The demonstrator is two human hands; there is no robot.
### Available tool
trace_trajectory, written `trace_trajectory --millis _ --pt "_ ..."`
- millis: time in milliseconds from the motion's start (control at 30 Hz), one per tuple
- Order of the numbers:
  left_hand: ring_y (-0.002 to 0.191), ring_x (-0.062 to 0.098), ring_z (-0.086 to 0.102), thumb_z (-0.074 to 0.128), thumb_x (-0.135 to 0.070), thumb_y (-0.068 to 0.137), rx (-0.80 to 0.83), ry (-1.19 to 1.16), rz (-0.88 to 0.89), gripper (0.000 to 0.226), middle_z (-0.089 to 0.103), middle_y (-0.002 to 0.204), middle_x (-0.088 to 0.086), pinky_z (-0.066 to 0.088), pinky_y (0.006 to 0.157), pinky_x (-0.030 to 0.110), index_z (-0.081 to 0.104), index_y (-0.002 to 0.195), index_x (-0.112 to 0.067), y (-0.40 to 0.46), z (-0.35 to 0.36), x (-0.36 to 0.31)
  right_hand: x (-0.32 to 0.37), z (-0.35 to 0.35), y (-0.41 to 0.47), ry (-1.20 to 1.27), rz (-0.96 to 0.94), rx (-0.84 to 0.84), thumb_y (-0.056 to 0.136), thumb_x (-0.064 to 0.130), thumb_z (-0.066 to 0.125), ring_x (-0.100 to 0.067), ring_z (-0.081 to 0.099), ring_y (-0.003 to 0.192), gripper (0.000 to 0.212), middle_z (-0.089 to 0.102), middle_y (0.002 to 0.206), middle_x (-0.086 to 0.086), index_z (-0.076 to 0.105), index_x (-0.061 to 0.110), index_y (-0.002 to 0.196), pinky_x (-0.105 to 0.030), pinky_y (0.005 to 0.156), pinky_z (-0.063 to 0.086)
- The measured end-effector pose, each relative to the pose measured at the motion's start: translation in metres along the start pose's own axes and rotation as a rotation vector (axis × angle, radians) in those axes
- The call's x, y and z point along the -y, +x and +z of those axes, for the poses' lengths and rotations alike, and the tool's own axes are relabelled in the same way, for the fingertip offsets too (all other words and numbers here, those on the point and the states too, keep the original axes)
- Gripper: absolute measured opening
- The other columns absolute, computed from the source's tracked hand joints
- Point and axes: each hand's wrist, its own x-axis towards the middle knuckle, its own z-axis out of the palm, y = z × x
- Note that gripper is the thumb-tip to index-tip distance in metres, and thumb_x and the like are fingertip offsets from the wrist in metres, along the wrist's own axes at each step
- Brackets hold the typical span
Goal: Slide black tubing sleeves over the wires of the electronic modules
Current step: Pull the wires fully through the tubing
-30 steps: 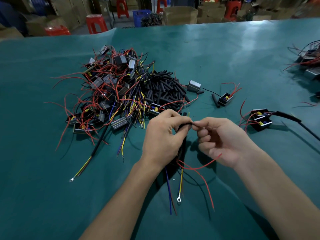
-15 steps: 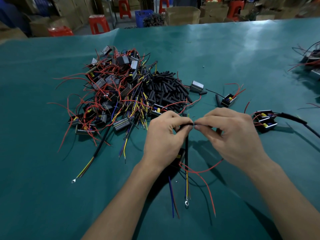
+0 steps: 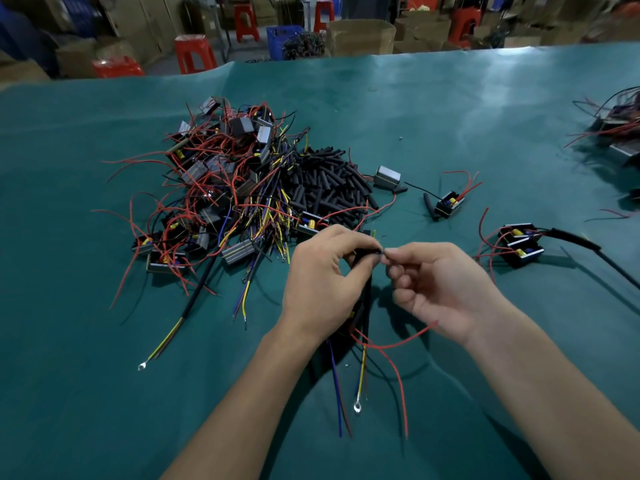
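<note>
My left hand [image 3: 323, 282] pinches a black tubing sleeve [image 3: 367, 252] between thumb and forefinger above the green table. My right hand [image 3: 440, 289] pinches thin wire ends [image 3: 383, 251] right at the sleeve's mouth. Below my left hand hang the module's wires: a red wire [image 3: 398, 344], a blue wire [image 3: 335, 386] and a yellow wire with a ring terminal [image 3: 357, 406]. The module itself is mostly hidden under my left hand. A heap of black sleeves [image 3: 329, 181] lies beyond my hands.
A tangled pile of modules with red wires [image 3: 214, 188] covers the table's left centre. Two sleeved modules [image 3: 519, 242] lie at the right, one loose module [image 3: 450, 204] and a grey one [image 3: 387, 176] further back. More modules [image 3: 616, 129] sit at the far right edge.
My right hand turned palm-up again and its fingers curled, still pinching at the sleeve's mouth. The hanging wires shifted slightly. My left hand stayed almost where it was.
</note>
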Motion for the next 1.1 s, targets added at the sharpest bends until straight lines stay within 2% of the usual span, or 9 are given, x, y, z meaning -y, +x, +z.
trace_trajectory --millis 100,167,233,333,467,567,700,900,1100 --pt "0.075 0.003 0.065 0.081 -0.012 0.080 0.007 -0.039 -0.096 0.029 0.069 0.082 -0.012 0.039 0.063 0.007 0.065 0.103 -0.019 0.000 -0.002 -0.002 -0.004 -0.002 0.004 -0.295 -0.320 -0.098 0.082 0.005 0.067 -0.012 0.046 0.044 0.027 0.056 0.055 -0.003 0.072 0.011 0.056 -0.024 0.040 0.041" --pt "0.073 0.002 0.065 0.083 -0.014 0.077 0.008 -0.054 -0.138 0.039 0.069 0.080 -0.012 0.037 0.060 0.007 0.059 0.106 -0.022 0.000 -0.002 -0.002 -0.006 -0.003 0.006 -0.492 -0.521 -0.180 0.078 0.012 0.068 -0.013 0.051 0.046 0.019 0.059 0.055 -0.002 0.072 0.013 0.059 -0.028 0.043 0.043" --pt "0.073 0.002 0.065 0.084 -0.013 0.077 0.009 -0.069 -0.152 0.039 0.069 0.081 -0.011 0.037 0.060 0.006 0.060 0.107 -0.021 0.000 -0.001 -0.001 -0.006 -0.004 0.008 -0.561 -0.620 -0.215 0.071 0.021 0.068 -0.013 0.058 0.050 0.008 0.064 0.058 -0.001 0.072 0.015 0.067 -0.029 0.048 0.047" --pt "0.074 0.002 0.065 0.082 -0.011 0.079 0.020 -0.056 -0.143 0.033 0.070 0.080 -0.011 0.040 0.064 0.007 0.066 0.106 -0.020 0.000 -0.002 -0.001 -0.003 -0.003 0.010 -0.437 -0.583 -0.162 0.071 0.019 0.066 -0.014 0.062 0.059 0.012 0.070 0.069 -0.002 0.074 0.015 0.079 -0.027 0.053 0.050" --pt "0.072 0.002 0.065 0.079 -0.009 0.080 0.038 -0.040 -0.123 0.028 0.069 0.075 -0.011 0.041 0.062 0.009 0.069 0.103 -0.020 0.001 -0.002 -0.002 0.001 -0.003 0.008 -0.284 -0.509 -0.084 0.087 0.001 0.065 -0.017 0.063 0.058 0.018 0.072 0.074 -0.010 0.078 0.010 0.081 -0.024 0.051 0.052" --pt "0.067 0.005 0.064 0.077 -0.010 0.081 0.044 -0.028 -0.099 0.023 0.069 0.071 -0.008 0.040 0.060 0.010 0.068 0.101 -0.019 0.000 -0.001 -0.001 0.001 -0.003 0.008 -0.300 -0.525 -0.073 0.089 -0.002 0.070 -0.016 0.064 0.055 0.013 0.069 0.067 -0.009 0.076 0.005 0.080 -0.024 0.050 0.054" --pt "0.059 0.006 0.059 0.075 -0.017 0.085 0.049 -0.020 -0.095 0.015 0.066 0.066 -0.008 0.038 0.057 0.013 0.066 0.095 -0.021 -0.001 0.000 0.000 0.002 -0.006 0.009 -0.315 -0.585 -0.068 0.090 0.003 0.072 -0.018 0.065 0.058 0.014 0.070 0.069 -0.012 0.076 0.008 0.078 -0.026 0.054 0.057" --pt "0.060 0.013 0.061 0.071 -0.025 0.084 0.046 0.013 -0.115 0.013 0.065 0.065 -0.007 0.050 0.061 0.033 0.063 0.094 -0.026 -0.001 0.003 0.002 0.001 -0.012 0.011 -0.463 -0.744 -0.049 0.090 -0.002 0.072 -0.021 0.070 0.063 0.014 0.074 0.072 -0.011 0.076 0.009 0.082 -0.028 0.064 0.060" --pt "0.065 0.011 0.061 0.069 -0.024 0.083 0.057 0.012 -0.113 0.017 0.066 0.073 -0.008 0.054 0.066 0.036 0.065 0.098 -0.029 0.001 0.003 0.002 0.004 -0.016 0.012 -0.552 -0.753 0.005 0.088 -0.007 0.072 -0.024 0.075 0.068 0.014 0.077 0.076 -0.011 0.076 0.007 0.087 -0.030 0.070 0.062"
